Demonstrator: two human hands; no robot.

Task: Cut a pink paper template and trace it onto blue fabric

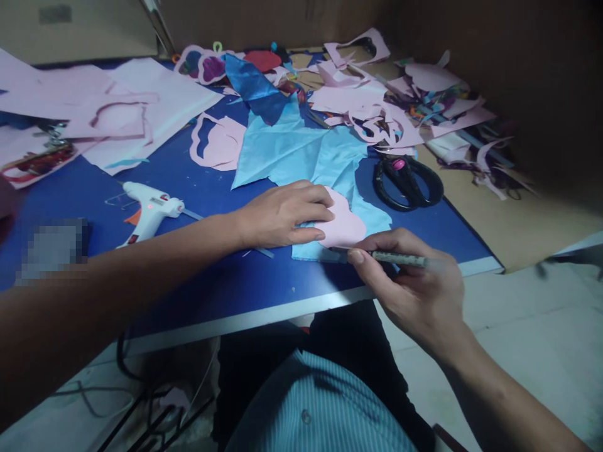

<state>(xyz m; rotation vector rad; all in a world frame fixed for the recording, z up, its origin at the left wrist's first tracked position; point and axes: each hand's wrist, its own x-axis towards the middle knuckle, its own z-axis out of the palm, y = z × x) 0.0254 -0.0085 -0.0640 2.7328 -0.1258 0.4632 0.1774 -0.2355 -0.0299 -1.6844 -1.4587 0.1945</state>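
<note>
My left hand lies with its fingers stretched out over a pink paper cutout with a wavy edge, pressing it onto light blue satiny fabric. Between the thumb and fingers of my right hand is a pen, its tip at the cutout's lower edge, over the fabric. Whether the tip touches the fabric I cannot tell. Part of the cutout is hidden under my left fingers. Beyond the right hand rest scissors with black handles, their blades partly covered by the fabric.
A white glue gun lies left of my left forearm. Another pink cutout with an opening sits behind it. Pink sheets cover the back left. Paper scraps are heaped at the back right, near darker blue fabric. The table's front edge is close to my lap.
</note>
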